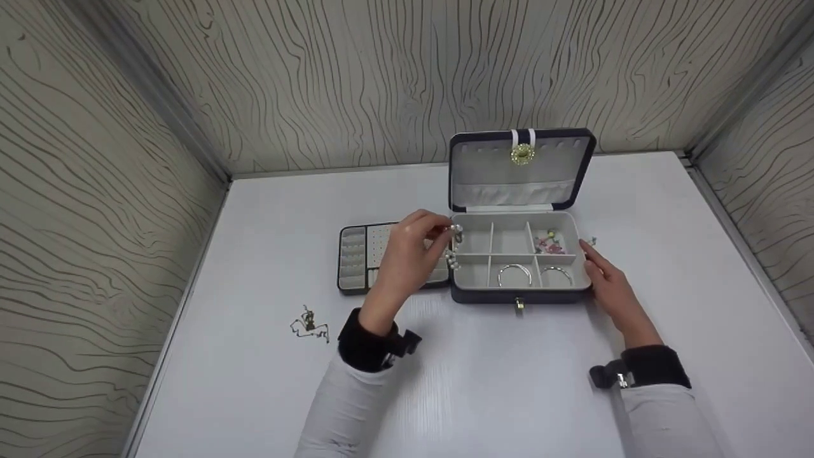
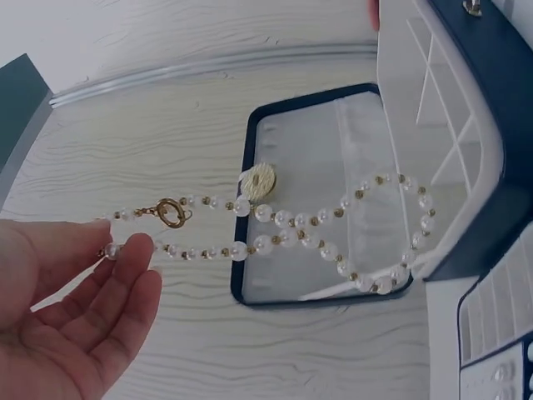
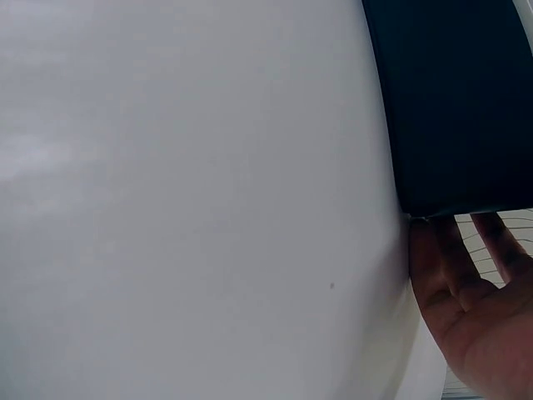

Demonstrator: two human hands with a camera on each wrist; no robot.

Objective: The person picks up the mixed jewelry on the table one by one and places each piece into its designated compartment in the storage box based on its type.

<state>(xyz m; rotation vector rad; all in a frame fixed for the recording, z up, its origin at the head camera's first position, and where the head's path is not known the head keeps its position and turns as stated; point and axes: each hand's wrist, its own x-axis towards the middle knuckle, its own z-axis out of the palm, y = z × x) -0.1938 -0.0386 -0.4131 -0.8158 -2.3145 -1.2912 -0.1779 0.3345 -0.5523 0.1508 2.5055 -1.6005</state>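
White-and-gold necklace [image 2: 264, 244], navy box [image 1: 486, 296]

From here I can see that the left sleeve [image 1: 343, 404] is pale, almost white, with soft creases and a few small dark marks toward the elbow. The right sleeve [image 1: 664, 416] is pale too. The left band [image 1: 362, 345] and the right band [image 1: 656, 367] are wide and black, like cuffs round the wrists. A little black left block [image 1: 407, 342] sticks out from one. The right block [image 1: 603, 376] is black too, with a shiny silver bit [image 1: 622, 380]. The left hand [image 1: 407, 256] and the right hand [image 1: 613, 294] are bare.
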